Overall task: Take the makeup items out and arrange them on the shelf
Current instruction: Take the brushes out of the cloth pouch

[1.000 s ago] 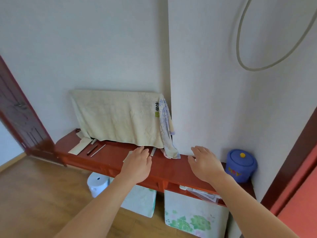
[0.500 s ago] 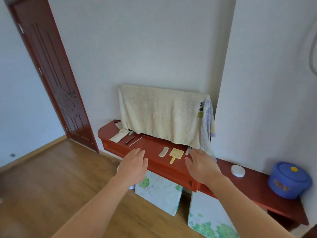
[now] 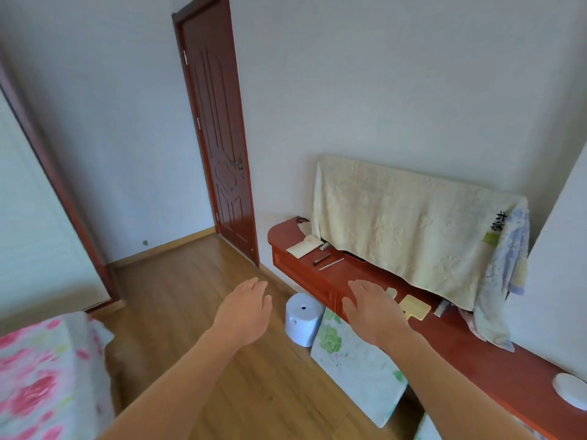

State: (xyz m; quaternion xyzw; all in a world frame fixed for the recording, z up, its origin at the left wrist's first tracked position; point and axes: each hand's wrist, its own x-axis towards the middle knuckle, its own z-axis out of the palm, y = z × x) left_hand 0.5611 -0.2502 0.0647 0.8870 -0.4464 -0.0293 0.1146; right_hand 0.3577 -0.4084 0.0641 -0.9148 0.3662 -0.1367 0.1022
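Dark red door (image 3: 219, 147) standing closed in corner. Cream towel (image 3: 397, 223) hanging draped against wall, pale blue patterned cloth (image 3: 505, 274) dangling at its right end. White cylinder (image 3: 303, 315) sitting on wooden floor (image 3: 178, 296), just beside leaning floral panel (image 3: 355, 354). Pink floral bedspread (image 3: 41, 376) showing at lower left.

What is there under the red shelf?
Under the red shelf a white cylinder stands on the floor, and a flowered panel leans beside it. What lies behind them is hidden.
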